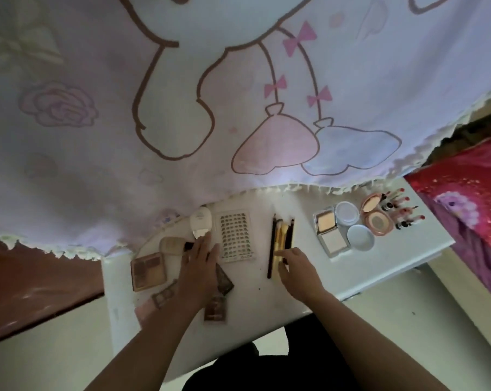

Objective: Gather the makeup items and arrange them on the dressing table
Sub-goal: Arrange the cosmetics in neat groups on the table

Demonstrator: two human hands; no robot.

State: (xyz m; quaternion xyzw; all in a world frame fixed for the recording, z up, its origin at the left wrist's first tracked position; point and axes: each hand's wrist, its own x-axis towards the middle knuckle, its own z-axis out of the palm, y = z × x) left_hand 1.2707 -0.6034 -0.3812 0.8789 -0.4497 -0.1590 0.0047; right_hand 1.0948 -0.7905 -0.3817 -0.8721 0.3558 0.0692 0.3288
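Dressing table (379, 266) carries all the makeup: lash tray (235, 235) mid, palettes (148, 270) on L. Left hand (200, 258) lies flat by the tray, fingers straight, gripping nothing. Right hand (293, 263), fingers about straight, touches the brush/pencil row (281, 238). Risks: a nudge rolls the pencils apart, or the L forearm drags the palettes off the edge.

The white worktop (309, 280) carries eyeshadow palettes (148, 270) at its left end, a white tube (200, 222), a lash sheet (235, 235), pencils and brushes (281, 235) mid-surface, then compacts (330, 231), round jars (347, 213) and lipsticks (403, 211) rightward.
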